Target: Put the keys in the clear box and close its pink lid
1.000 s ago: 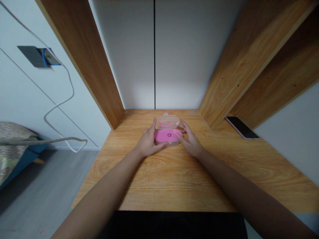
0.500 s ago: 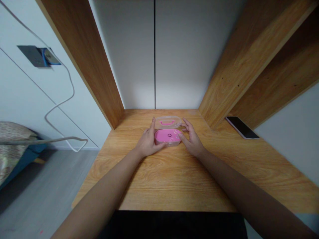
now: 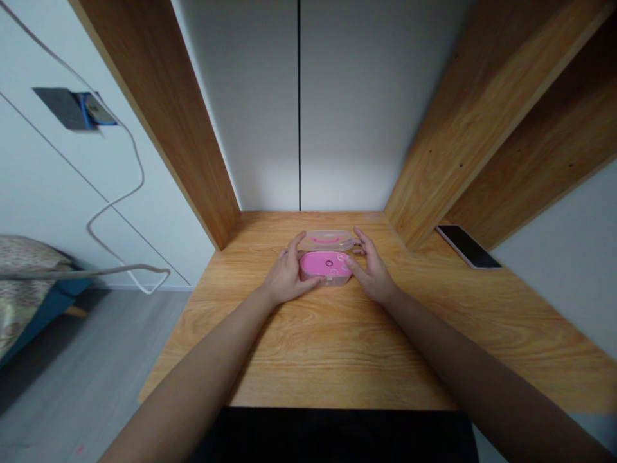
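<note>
- The transparent container (image 3: 337, 281) sits on the wooden bench (image 3: 299, 350), between the two hands and in front of the white panel (image 3: 347, 116).
- The left hand (image 3: 283, 278) wraps the container's left end, its thumb along the near side and its fingers reaching up towards the lid (image 3: 315, 244); they look closed on the container, probably to keep it from sliding.
- The right hand (image 3: 373, 275) is at the other end, thumb by the container's near right corner and fingers curved beside the lid's right end. I cannot tell whether these fingers grip the lid or only touch it.
- With one hand at each end, the container seems braced evenly, and its middle is left in view.
- The lid, transparent with a pink handle (image 3: 326, 240), stands tilted behind the container, so the container is open; whether a hinge joins them is too small to tell. The fingers may be what supports it at this angle.
- Inside, a pink oval layer (image 3: 315, 261) fills the container's opening. It bears a dark ring (image 3: 329, 263) and paler loops towards the right; whether these are printed or loose is unclear. Anything beneath the layer is hidden.
- A phone (image 3: 468, 247) lies well apart, to the right, by the wooden upright (image 3: 434, 173).
</note>
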Tool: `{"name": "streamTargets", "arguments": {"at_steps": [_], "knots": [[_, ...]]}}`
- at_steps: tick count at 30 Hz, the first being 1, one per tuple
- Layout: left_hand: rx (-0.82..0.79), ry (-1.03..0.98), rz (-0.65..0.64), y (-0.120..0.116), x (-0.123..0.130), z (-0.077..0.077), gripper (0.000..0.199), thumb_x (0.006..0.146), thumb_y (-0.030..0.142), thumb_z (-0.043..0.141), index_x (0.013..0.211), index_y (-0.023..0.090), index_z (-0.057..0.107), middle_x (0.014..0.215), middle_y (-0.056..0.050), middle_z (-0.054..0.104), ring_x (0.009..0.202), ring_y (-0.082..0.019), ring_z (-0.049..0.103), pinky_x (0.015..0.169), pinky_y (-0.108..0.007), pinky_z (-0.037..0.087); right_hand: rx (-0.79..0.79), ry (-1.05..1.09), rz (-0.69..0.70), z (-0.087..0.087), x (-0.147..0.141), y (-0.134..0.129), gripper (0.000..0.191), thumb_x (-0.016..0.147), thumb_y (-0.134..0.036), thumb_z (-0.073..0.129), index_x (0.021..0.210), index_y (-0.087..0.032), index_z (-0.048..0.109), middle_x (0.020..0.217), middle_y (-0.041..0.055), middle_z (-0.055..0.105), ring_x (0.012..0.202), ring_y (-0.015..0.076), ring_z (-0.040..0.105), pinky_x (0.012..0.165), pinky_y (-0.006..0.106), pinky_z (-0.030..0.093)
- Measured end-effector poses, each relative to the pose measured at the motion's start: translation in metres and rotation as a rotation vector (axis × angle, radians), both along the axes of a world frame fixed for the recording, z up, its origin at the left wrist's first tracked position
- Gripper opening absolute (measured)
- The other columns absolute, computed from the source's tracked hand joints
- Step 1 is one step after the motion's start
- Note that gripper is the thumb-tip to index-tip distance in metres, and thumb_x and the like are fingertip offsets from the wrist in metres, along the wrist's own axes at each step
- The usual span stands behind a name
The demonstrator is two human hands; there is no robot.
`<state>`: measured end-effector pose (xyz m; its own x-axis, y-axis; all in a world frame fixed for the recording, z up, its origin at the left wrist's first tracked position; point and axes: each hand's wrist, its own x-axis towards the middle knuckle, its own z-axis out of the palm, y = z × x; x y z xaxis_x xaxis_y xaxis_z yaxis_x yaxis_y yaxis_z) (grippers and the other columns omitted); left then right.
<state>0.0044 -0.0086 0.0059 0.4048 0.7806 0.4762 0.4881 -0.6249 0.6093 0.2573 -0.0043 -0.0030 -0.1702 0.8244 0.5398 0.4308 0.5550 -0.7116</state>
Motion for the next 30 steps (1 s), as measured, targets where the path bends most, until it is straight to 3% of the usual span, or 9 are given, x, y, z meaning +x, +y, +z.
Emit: {"name": "streamTargets", "arguments": {"at_steps": [9, 17, 20, 24, 30], "knots": [[-0.041, -0.074, 0.001, 0.003, 0.000, -0.007, 0.094, 0.077, 0.046, 0.078, 0.143, 0.018, 0.018, 0.121, -0.019, 0.066, 0.118, -0.032, 0.063, 0.103, -0.049, 0.045, 0.001, -0.054, 0.087, 0.000, -0.001, -0.002, 0.096, 0.072, -0.038, 0.083, 0.150, -0.027, 0.029, 0.146, 0.0140, 0.043, 0.126, 0.0316, 0.053, 0.107, 0.051, 0.046], [-0.056, -0.040, 0.041, 0.005, -0.001, -0.009, 0.081, 0.077, 0.049, 0.077, 0.134, 0.018, 0.029, 0.121, -0.019, 0.065, 0.113, -0.031, 0.065, 0.098, -0.048, 0.049, 0.104, -0.130, 0.118, 0.006, -0.007, -0.005, 0.064, 0.073, -0.022, 0.077, 0.129, -0.027, 0.046, 0.126, 0.0099, 0.054, 0.122, 0.0279, 0.054, 0.107, 0.049, 0.044], [-0.016, 0.011, 0.074, 0.003, -0.001, -0.003, 0.080, 0.078, 0.050, 0.076, 0.137, 0.018, 0.033, 0.127, -0.019, 0.062, 0.116, -0.031, 0.063, 0.100, -0.049, 0.048, 0.130, -0.139, 0.129, 0.008, -0.006, -0.005, 0.061, 0.073, -0.021, 0.077, 0.126, -0.027, 0.047, 0.124, 0.0093, 0.055, 0.121, 0.0281, 0.054, 0.106, 0.050, 0.045], [0.066, 0.091, 0.055, 0.000, -0.001, 0.005, 0.063, 0.082, 0.049, 0.072, 0.134, 0.023, 0.047, 0.134, -0.012, 0.062, 0.121, -0.030, 0.060, 0.106, -0.048, 0.042, 0.140, -0.146, 0.141, 0.008, -0.006, -0.004, 0.058, 0.074, -0.021, 0.077, 0.125, -0.027, 0.049, 0.123, 0.0091, 0.056, 0.120, 0.0283, 0.054, 0.106, 0.050, 0.045], [0.091, 0.139, 0.076, -0.001, -0.001, 0.007, 0.063, 0.084, 0.049, 0.069, 0.138, 0.026, 0.049, 0.132, -0.008, 0.065, 0.117, -0.030, 0.063, 0.105, -0.048, 0.042, 0.145, -0.140, 0.145, 0.007, -0.005, -0.003, 0.056, 0.075, -0.025, 0.078, 0.124, -0.027, 0.050, 0.121, 0.0091, 0.057, 0.120, 0.0291, 0.054, 0.105, 0.051, 0.046]]}}
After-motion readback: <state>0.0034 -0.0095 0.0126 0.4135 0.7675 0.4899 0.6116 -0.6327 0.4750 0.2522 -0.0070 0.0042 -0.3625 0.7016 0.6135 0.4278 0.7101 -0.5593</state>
